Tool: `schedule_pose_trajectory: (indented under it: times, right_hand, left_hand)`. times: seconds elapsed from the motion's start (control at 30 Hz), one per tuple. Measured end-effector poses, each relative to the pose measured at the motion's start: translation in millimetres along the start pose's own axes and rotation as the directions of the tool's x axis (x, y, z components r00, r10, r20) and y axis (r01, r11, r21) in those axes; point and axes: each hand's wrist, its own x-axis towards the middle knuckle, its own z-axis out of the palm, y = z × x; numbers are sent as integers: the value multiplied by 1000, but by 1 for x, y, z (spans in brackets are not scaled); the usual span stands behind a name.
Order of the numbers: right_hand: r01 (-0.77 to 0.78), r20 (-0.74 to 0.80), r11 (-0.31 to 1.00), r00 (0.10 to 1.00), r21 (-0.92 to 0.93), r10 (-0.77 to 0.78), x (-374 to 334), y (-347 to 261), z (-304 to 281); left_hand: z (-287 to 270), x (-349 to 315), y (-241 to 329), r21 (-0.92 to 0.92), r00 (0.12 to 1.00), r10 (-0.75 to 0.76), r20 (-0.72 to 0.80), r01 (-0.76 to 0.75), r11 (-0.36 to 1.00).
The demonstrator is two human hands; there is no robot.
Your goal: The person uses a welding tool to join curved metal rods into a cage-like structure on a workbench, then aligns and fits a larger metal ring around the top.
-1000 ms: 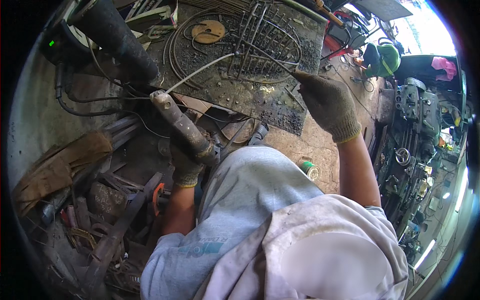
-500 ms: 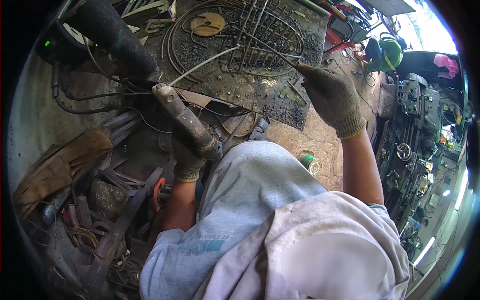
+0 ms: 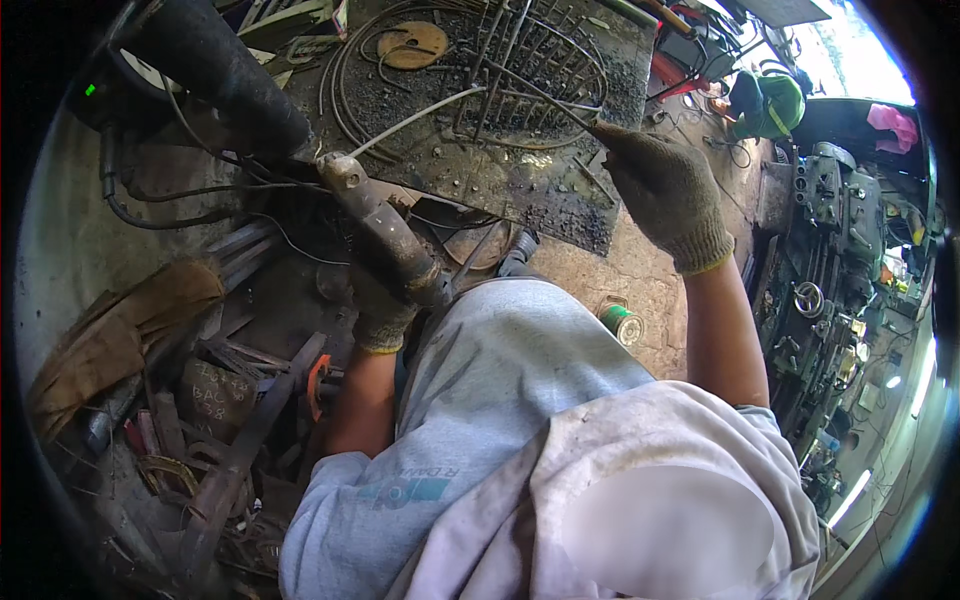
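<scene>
In grey knit work gloves, my left hand [image 3: 378,312] is closed round a worn brown electrode holder [image 3: 378,230], its fingers partly hidden behind the holder. A pale welding electrode [image 3: 420,122] sticks out of the holder's head, its tip at a cluster of upright metal rods [image 3: 488,75]. My right hand [image 3: 665,185] pinches the near end of a thin dark metal rod [image 3: 545,95]. That rod slants up and left to the same upright rods. The rods stand inside a wire ring [image 3: 605,92] on a dark metal worktable [image 3: 440,178].
A round rusty disc [image 3: 412,46] and coiled wire lie on the table. At left are a large dark tube [image 3: 215,75], cables and a scrap metal heap [image 3: 225,440]. A green-rimmed can [image 3: 622,325] stands on the floor. At right are a lathe [image 3: 835,240] and a person in green [image 3: 770,105].
My left hand has shifted the electrode holder slightly right, and the electrode tip has moved a little up and right. My right hand stays almost still. The person in green has shifted slightly.
</scene>
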Motion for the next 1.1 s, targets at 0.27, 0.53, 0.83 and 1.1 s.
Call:
schedule_pose_trajectory:
  times: [0.27, 0.53, 0.83, 1.1]
  right_hand:
    - [-27, 24, 1000, 999, -9, 27, 1, -2, -1]
    - [-7, -2, 999, 1000, 33, 7, 1, 2, 3]
    - [-400, 58, 794, 905, 457, 422, -10, 36, 11]
    - [42, -103, 996, 993, -77, -50, -8, 19, 8]
  left_hand:
    - [3, 4, 0, 293, 998, 2, -57, 15, 956]
    - [6, 1, 0, 45, 997, -66, 30, 65, 997]
    - [3, -1, 8, 549, 981, 196, -12, -157, 821]
    - [6, -5, 13, 524, 985, 171, -1, -145, 839]
